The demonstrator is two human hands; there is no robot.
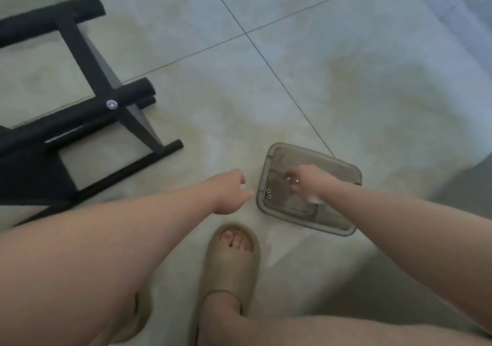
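A translucent grey plastic container (338,169) with rounded corners lies flat on the tiled floor, right of centre. My right hand (308,183) is over its middle, fingers curled down onto its top as if gripping a part there; the blur hides exactly what they hold. My left hand (230,191) hovers just left of the container's left edge. Its fingers are loosely curled, one reaches toward that edge, and it holds nothing.
A black metal frame (87,100) with tubular bars stands on the floor at the left. My foot in a tan slide sandal (231,265) is planted just below the container, and a second sandal (135,319) shows under my left leg. Pale floor tiles (346,65) spread beyond.
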